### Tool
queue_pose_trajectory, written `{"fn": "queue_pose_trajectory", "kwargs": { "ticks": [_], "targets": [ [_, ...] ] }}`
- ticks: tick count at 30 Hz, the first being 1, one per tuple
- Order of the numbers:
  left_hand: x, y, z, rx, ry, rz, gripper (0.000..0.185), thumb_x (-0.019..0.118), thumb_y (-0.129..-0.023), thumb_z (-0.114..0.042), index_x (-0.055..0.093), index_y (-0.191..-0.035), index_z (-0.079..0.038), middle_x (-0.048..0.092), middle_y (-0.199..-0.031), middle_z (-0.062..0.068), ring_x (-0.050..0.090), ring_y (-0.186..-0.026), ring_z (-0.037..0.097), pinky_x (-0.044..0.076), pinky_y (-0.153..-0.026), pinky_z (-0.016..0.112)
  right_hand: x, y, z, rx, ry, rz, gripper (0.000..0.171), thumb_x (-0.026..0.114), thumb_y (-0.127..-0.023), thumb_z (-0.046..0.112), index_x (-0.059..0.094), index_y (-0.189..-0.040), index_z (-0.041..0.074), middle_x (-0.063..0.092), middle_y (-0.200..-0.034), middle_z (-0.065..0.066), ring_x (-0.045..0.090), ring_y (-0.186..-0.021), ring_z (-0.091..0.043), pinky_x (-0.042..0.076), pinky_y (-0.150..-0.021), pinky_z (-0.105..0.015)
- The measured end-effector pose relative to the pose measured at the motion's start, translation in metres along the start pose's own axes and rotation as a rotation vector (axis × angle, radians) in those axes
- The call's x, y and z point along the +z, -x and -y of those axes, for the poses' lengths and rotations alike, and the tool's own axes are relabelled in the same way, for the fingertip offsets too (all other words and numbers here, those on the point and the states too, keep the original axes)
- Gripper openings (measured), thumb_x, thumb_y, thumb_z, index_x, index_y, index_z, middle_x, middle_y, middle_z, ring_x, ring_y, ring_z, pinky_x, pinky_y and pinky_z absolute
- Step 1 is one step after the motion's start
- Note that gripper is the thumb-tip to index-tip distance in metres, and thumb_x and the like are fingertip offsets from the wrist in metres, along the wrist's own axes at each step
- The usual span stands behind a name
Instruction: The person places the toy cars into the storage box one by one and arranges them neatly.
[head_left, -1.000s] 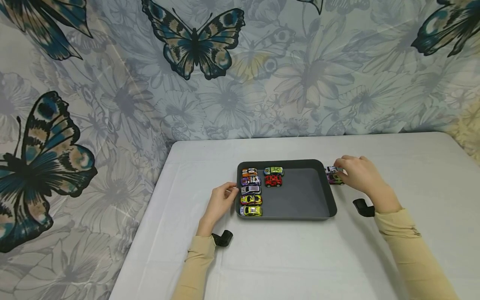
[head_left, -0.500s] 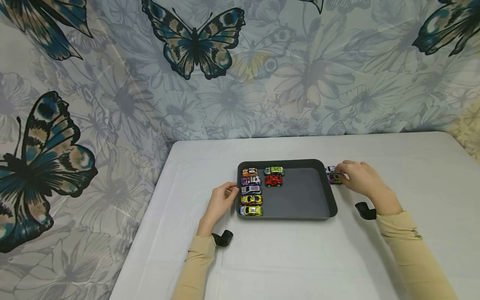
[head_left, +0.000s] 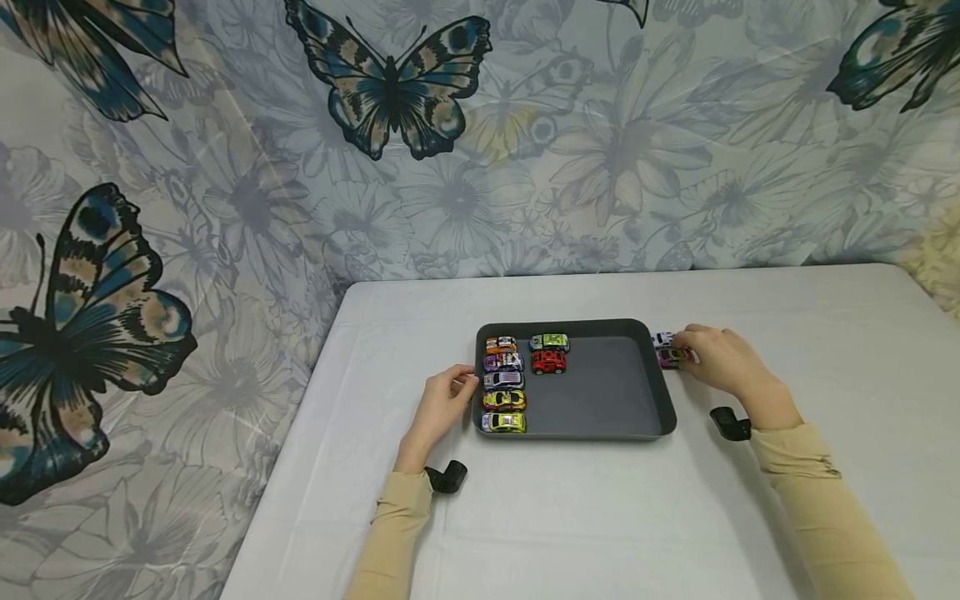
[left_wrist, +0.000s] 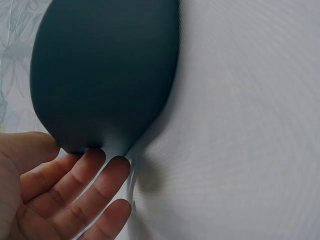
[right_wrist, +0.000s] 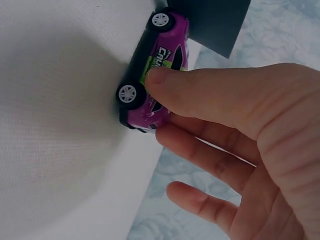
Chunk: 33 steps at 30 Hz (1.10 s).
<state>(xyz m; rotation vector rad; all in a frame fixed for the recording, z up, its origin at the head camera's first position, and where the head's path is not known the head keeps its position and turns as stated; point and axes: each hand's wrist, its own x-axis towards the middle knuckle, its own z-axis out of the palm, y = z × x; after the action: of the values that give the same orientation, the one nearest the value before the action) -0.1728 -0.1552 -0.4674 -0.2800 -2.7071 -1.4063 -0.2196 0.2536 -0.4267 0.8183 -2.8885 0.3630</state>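
A dark grey baking tray (head_left: 598,392) lies on the white table. My left hand (head_left: 444,403) is at its left edge, thumb and fingertips on the rim (left_wrist: 107,142) in the left wrist view. Just beyond the tray's right edge, a purple and green toy car (right_wrist: 165,65) stands on its wheels. My right hand (head_left: 722,364) pinches it, the thumb on its near side and the fingers partly hidden behind it. Beside it, farther back, stands a white toy car (head_left: 662,339), partly covered by my fingers in the head view.
Several toy cars fill a column at the tray's left side, the front one a yellow-green car (head_left: 503,422). A green car (head_left: 550,342) and a red car (head_left: 549,362) form a second column. A patterned cloth (head_left: 622,167) with butterflies hangs behind the table.
My right hand has shifted slightly nearer and right, from over the white toy car to the purple and green one. The left hand and tray have stayed in place.
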Motion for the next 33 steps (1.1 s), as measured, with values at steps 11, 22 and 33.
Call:
{"fn": "queue_pose_trajectory", "kwargs": {
  "ticks": [11,22,33],
  "targets": [
    [0.0003,-0.0002,0.0019,0.012,0.01,-0.004,0.023,0.058,-0.092,-0.012,0.064,-0.108,0.003,0.065,-0.086,0.01,0.06,-0.068,0.014,0.049,-0.061,0.023,0.0041,-0.0005,-0.002,0.015,-0.009,0.002,0.025,0.073,-0.068,-0.005,0.066,-0.091,-0.004,0.062,-0.086,-0.014,0.06,-0.079,-0.036,0.046,-0.067,-0.051],
    [0.0009,0.0,0.0008,0.012,-0.004,-0.008,0.022,0.059,-0.091,-0.012,0.064,-0.107,0.003,0.065,-0.085,0.01,0.06,-0.068,0.014,0.049,-0.06,0.022,0.0056,0.0009,-0.0038,-0.014,0.01,-0.027,0.023,0.075,-0.066,-0.005,0.066,-0.087,-0.002,0.061,-0.082,-0.011,0.06,-0.074,-0.032,0.046,-0.063,-0.05],
    [0.0008,-0.0003,0.0017,0.017,-0.007,-0.006,0.022,0.058,-0.092,-0.012,0.064,-0.108,0.003,0.065,-0.086,0.01,0.06,-0.068,0.014,0.049,-0.059,0.023,0.0036,0.0023,-0.0047,0.018,0.027,-0.003,0.023,0.074,-0.068,-0.004,0.067,-0.091,-0.001,0.062,-0.086,-0.013,0.061,-0.08,-0.036,0.043,-0.066,-0.054]
  ]
}}
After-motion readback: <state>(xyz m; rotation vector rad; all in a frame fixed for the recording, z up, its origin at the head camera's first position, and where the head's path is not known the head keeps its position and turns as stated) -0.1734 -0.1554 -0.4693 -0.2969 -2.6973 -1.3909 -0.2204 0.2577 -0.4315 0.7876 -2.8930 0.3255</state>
